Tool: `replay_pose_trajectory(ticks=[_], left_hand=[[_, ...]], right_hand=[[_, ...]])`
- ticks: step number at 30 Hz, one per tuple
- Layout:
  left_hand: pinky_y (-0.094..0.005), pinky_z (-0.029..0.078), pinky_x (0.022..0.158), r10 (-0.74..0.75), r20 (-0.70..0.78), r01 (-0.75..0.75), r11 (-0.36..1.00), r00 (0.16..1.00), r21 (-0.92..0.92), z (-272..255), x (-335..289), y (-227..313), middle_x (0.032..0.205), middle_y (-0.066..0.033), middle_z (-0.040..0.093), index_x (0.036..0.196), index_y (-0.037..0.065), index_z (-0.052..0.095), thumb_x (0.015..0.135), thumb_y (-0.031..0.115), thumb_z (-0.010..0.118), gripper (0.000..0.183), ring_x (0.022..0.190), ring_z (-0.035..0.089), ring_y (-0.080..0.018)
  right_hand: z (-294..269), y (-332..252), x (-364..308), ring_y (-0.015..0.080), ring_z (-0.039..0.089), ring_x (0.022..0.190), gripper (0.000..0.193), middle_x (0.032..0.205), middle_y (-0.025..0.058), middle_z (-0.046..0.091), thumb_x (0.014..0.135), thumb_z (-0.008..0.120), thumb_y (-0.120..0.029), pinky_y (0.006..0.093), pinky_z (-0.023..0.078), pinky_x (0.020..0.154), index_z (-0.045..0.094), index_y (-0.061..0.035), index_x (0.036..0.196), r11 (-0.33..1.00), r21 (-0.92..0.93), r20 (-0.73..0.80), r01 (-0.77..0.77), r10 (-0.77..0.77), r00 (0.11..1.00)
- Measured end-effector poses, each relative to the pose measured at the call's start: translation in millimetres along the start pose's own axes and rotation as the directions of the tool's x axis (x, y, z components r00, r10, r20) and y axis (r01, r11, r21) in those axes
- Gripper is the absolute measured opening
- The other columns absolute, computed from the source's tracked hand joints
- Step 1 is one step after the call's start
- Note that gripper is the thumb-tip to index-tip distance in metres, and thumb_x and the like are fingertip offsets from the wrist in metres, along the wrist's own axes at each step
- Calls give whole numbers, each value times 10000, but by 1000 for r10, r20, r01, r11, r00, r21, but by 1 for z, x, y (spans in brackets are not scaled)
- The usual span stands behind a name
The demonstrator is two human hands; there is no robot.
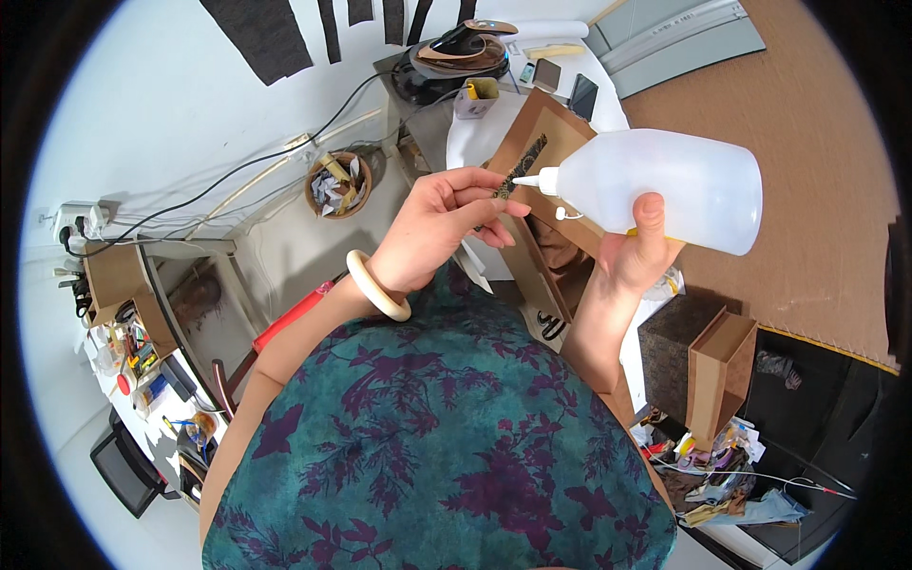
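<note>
Between the fingertips of my left hand (439, 220) is a narrow dark strip (528, 161) with a gold-toned pattern, pointing up and away. A cream bangle (377, 290) circles that wrist. My right hand (638, 249) is wrapped round a translucent white squeeze bottle (698, 185), tipped on its side with the thumb along it. Its pointed nozzle (538, 180) meets or nearly meets the strip; whether they touch I cannot tell. The small nozzle cap (566, 215) dangles from the neck. Behind both hands lies an open brown box (543, 114), partly hidden, with brown fabric in it.
An iron (463, 52) rests at the far end, near a small bin (475, 98) and a phone (582, 97). A wastebasket (339, 185) with scraps stands on the left. To the right are a large brown board (798, 190) and a patterned box (674, 347).
</note>
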State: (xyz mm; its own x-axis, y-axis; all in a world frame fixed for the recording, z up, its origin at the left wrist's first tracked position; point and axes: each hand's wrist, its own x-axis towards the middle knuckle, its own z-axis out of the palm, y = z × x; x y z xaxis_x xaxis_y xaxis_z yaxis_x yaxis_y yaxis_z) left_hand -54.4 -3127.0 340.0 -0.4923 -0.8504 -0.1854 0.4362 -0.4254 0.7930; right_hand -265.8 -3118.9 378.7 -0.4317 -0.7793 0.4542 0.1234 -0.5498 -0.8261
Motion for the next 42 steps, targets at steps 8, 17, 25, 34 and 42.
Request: replay_pose_trajectory(ticks=[8, 17, 25, 34, 42], left_hand=[[-243, 563, 704, -9, 14, 9, 1000, 1000, 9, 2, -3, 0, 1088, -168, 741, 1208, -20, 595, 984, 49, 591, 235, 754, 700, -136], [-247, 566, 690, 18, 6, -18, 1000, 1000, 2, 3, -5, -1, 1088, -157, 737, 1202, -1, 592, 991, 22, 559, 214, 740, 697, -137], [-252, 548, 777, 515, -21, -494, 832, 857, 254, 12, -4, -3, 1132, -89, 697, 1258, 3, 665, 957, 13, 656, 302, 916, 663, -106], [-202, 485, 673, 621, -30, -595, 762, 783, 255, 15, -4, 36, 1085, -92, 730, 1127, -19, 717, 995, 69, 630, 181, 807, 600, -57], [-266, 524, 882, 532, -137, -513, 845, 836, 151, -21, -25, 71, 1060, -107, 724, 1279, -55, 636, 1046, 143, 558, 316, 969, 664, -136]], right_hand=[[-3, -4, -4, 274, 649, 1077, 692, 1173, 149, 651, 767, 872, -160, 415, 525, 965, 525, 18, 1338, 1000, 9, 13, -29, 29, 999], [0, 0, 0, 324, 602, 1212, 722, 1285, 201, 606, 851, 787, -418, 489, 504, 1050, 494, -16, 1374, 997, 28, 23, -72, 71, 997], [14, 29, -22, 295, 571, 1272, 731, 1369, 148, 594, 934, 606, -595, 461, 519, 1033, 470, -76, 1430, 511, 743, 15, -432, 633, 774], [12, 49, -72, 328, 378, 1417, 1149, 1599, 73, 340, 676, 703, -810, 567, 369, 1138, 297, -205, 1564, 11, 844, 396, -536, 661, 638], [-10, 82, -68, 338, 561, 1279, 1059, 1412, 177, 541, 706, 812, -621, 514, 531, 960, 416, -3, 1469, 456, -3, 784, -890, 553, 280]])
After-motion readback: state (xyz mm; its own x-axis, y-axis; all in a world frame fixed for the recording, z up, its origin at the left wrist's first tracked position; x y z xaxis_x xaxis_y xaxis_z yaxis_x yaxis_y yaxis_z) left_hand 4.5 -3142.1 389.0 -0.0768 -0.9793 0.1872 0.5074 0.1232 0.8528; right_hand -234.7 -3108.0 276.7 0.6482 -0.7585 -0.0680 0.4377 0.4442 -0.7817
